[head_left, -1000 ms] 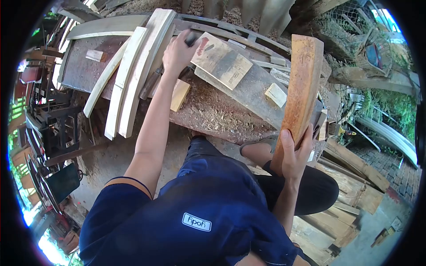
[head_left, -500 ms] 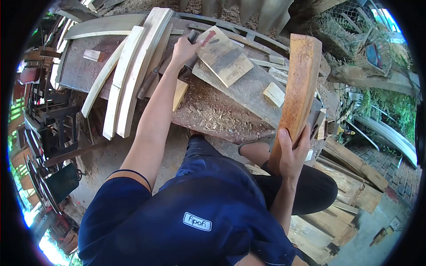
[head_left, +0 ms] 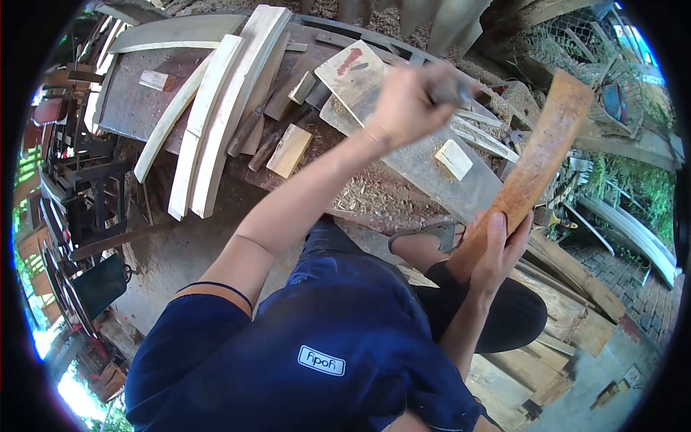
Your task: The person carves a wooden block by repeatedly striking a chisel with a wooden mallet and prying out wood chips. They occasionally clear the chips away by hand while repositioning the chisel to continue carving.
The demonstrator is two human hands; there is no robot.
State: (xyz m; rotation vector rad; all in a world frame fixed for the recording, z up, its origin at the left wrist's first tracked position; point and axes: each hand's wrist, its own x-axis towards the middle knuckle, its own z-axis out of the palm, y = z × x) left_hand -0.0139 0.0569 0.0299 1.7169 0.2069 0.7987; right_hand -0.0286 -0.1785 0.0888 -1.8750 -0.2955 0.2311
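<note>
My left hand (head_left: 414, 104), blurred by motion, is closed round a dark, rounded tool (head_left: 450, 92) whose exact shape is smeared. It is over the workbench, above a grey board. My right hand (head_left: 497, 248) grips the lower part of a long, brown, slightly curved wooden piece (head_left: 543, 147), which slants up to the right. Below my left hand, a small pale block (head_left: 453, 160) lies on the grey board (head_left: 417, 169). A flat board with a red mark (head_left: 345, 68) lies to the left of that hand.
Long pale curved strips (head_left: 230, 108) lie across the left of the workbench (head_left: 122, 108). Beside them are a wooden block (head_left: 289, 151) and dark-handled tools. Wood shavings (head_left: 367, 196) cover the bench's near edge. Planks (head_left: 554, 302) lie on the floor at the right.
My left hand has moved right from the marked board's upper left corner, carrying the dark tool. The brown wooden piece has tilted further right in my right hand.
</note>
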